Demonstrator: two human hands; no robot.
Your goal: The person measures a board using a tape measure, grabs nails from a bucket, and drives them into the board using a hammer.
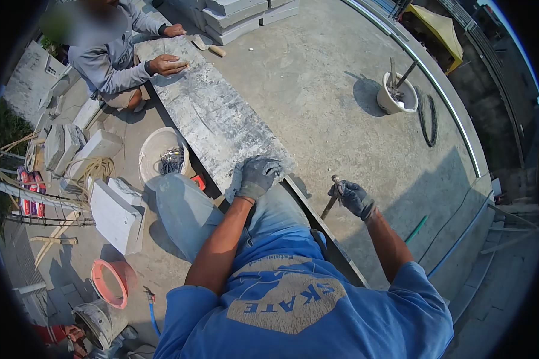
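Observation:
My left hand, in a dark grey glove, rests on the near end of a long, stained board. Its fingers are curled together, and anything between them is too small to make out. Out to the right, my right hand, gloved too, grips a short hammer-like tool. The shaft points down and left, above the concrete floor; its small head end shows by my fingers. The board lies across my lap area, stretching away to a co-worker. A whitish bucket with thin metal pieces inside stands left of my knee.
A co-worker crouches at the board's far end, one hand on it. Beside it lies a wooden-handled trowel. Pale blocks are stacked behind; more blocks stand left. A white bucket with sticks is at right, a pink bucket lower left.

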